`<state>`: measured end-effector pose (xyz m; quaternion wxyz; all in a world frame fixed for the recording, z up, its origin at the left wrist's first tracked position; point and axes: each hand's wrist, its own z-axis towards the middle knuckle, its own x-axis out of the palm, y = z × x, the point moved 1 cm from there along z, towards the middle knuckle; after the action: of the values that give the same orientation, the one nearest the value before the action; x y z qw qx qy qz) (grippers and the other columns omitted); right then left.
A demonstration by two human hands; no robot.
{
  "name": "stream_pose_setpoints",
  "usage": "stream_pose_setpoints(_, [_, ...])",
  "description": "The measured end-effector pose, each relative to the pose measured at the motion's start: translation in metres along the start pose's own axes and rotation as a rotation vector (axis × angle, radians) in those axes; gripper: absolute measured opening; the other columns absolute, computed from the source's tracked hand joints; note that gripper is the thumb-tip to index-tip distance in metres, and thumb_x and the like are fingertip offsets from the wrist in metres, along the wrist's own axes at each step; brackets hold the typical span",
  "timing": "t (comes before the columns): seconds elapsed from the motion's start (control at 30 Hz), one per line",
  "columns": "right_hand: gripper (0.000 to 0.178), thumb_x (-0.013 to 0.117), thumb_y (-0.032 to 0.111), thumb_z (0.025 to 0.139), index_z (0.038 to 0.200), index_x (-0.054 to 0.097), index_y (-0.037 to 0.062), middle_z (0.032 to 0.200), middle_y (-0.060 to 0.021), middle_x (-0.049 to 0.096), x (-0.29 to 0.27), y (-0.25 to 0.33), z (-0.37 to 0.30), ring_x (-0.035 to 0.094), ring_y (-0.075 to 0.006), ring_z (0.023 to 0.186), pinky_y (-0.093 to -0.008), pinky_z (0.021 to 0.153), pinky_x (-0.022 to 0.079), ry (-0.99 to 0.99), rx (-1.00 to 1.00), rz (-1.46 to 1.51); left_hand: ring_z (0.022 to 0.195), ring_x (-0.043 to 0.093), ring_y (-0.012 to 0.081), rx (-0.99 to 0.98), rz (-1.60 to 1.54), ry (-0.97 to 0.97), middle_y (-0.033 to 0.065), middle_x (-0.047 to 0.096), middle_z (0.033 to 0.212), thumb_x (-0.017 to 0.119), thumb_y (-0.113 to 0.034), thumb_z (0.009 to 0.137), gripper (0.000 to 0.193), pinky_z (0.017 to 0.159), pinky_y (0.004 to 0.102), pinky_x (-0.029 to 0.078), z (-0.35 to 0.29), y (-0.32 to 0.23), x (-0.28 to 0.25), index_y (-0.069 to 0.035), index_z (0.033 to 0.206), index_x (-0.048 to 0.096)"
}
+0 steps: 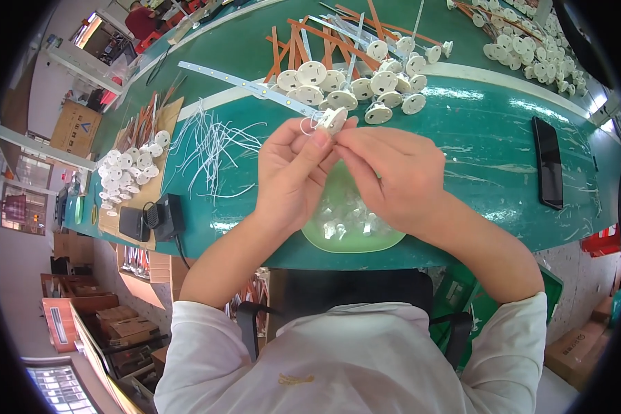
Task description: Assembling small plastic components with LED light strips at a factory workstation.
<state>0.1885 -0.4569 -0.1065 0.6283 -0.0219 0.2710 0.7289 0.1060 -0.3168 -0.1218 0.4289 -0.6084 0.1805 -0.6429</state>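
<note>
Between thumb and fingers, my left hand [291, 165] grips an LED strip with a round white end cap [334, 121]. Its pale strip [248, 85] reaches up and to the left, dotted with small yellowish LEDs, and a thin white wire loops beside the cap. My right hand [397, 169] is pinched closed right at the cap's edge; whatever its fingertips hold is too small to make out. Below both hands sits a light green tray [352, 247] with small clear pieces [352, 219] in it, partly hidden by my hands.
White-capped strips [312, 74] lie heaped ahead, with more at far right [524, 52] and on cardboard at left [127, 165]. Loose white wires [210, 148] lie left of my hands. A black phone [548, 162] is at right, a black adapter [167, 215] at left.
</note>
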Motion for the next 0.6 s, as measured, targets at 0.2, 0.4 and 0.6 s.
stream_pose_setpoints(0.2, [0.014, 0.074, 0.001, 0.075, 0.088, 0.07, 0.0037, 0.075, -0.0091, 0.069, -0.007, -0.0069, 0.006, 0.066, -0.0248, 0.06, -0.031, 0.054, 0.052, 0.04, -0.12, 0.018, 0.12, 0.06, 0.0294, -0.112, -0.033, -0.001, 0.0158, 0.066, 0.114, 0.062, -0.009, 0.096, 0.011, 0.101, 0.0395, 0.05, 0.0011, -0.0057, 0.001, -0.004, 0.106, 0.058])
stream_pose_setpoints(0.4, [0.013, 0.075, 0.001, 0.073, 0.084, 0.069, 0.0041, 0.075, -0.0086, 0.069, -0.0056, -0.0038, 0.0054, 0.065, -0.0219, 0.057, -0.0294, 0.051, 0.051, 0.009, -0.062, 0.032, 0.119, 0.061, 0.0275, -0.091, -0.019, 0.019, 0.0146, 0.066, 0.113, 0.063, -0.01, 0.096, 0.011, 0.101, 0.0388, 0.051, -0.0004, -0.0028, -0.0035, -0.004, 0.104, 0.058])
stream_pose_setpoints(0.6, [0.015, 0.074, -0.002, 0.073, 0.086, 0.068, 0.0028, 0.075, -0.011, 0.069, -0.0029, -0.004, 0.0029, 0.065, -0.0243, 0.058, -0.0308, 0.051, 0.051, 0.003, -0.089, -0.028, 0.122, 0.058, 0.0305, -0.08, -0.011, 0.014, 0.0175, 0.065, 0.118, 0.063, -0.009, 0.095, 0.012, 0.104, 0.0404, 0.048, 0.0001, -0.0004, -0.0019, -0.003, 0.105, 0.058])
